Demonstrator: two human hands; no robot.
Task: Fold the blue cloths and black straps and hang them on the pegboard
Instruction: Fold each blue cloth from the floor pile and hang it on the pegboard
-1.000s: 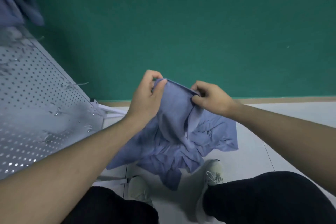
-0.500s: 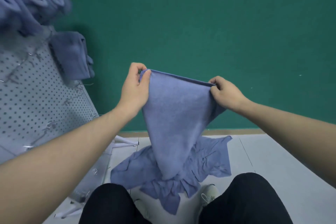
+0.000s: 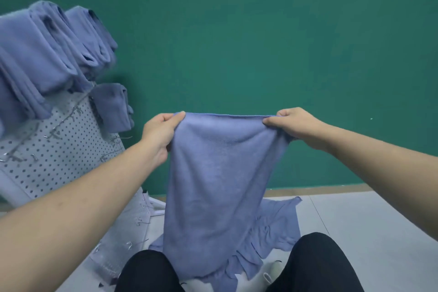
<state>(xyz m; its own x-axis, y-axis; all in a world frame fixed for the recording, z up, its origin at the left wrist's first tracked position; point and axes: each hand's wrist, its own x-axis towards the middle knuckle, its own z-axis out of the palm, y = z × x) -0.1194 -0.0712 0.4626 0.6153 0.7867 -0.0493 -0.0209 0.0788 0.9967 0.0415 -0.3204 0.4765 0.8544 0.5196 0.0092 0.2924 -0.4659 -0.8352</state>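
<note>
The person holds a blue cloth (image 3: 220,173) up in front of the green wall (image 3: 260,42), its top edge stretched level between both hands. The left hand (image 3: 161,133) has a closed grip on one top corner, thumb over the fabric; the right hand (image 3: 291,123) pinches the other corner the same way. The cloth hangs straight down, its lower edge near the pile of loose cloths (image 3: 267,237) on the floor (image 3: 367,232). To the left, the pegboard (image 3: 54,149) already carries folded cloths (image 3: 47,54) on its hooks. If either pinch slackens, I'd expect that corner to drop and the fold to come out crooked, or the hem could drag into the pile.
</note>
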